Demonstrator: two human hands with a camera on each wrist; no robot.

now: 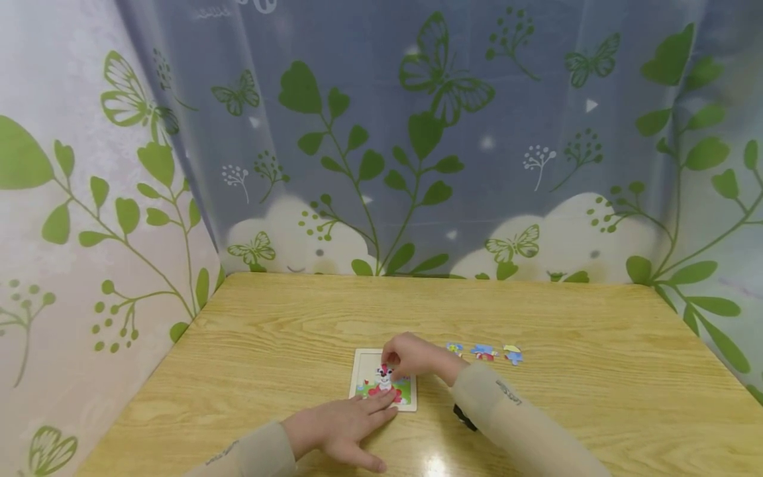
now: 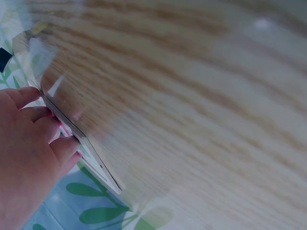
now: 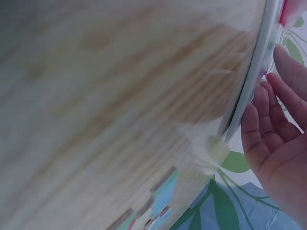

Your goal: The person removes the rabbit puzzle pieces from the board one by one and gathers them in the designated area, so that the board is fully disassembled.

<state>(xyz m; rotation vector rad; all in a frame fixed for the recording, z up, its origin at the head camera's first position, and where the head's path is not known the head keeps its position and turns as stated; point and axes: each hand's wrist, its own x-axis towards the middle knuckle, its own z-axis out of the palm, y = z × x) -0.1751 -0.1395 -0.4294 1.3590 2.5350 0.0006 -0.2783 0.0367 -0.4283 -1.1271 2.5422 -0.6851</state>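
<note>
A small jigsaw puzzle in a pale tray (image 1: 364,363) lies on the table, its lower part filled with a white cartoon animal, red shapes and green ground. My left hand (image 1: 348,425) rests with straight fingers across the tray's lower edge; in the left wrist view, the fingertips of that hand (image 2: 33,139) touch the tray. Over the tray's upper right, my right hand (image 1: 411,356) curls its thumb and forefinger at a puzzle piece (image 1: 385,372) bearing the animal's head. From the right wrist, the same hand (image 3: 276,124) hides most of that piece.
Several loose puzzle pieces (image 1: 484,352) lie in a row right of the tray on the wooden table (image 1: 286,331). A dark strap (image 1: 464,418) shows beneath the right forearm. A patterned curtain (image 1: 381,165) hangs behind the table's far edge, with more cloth at both sides.
</note>
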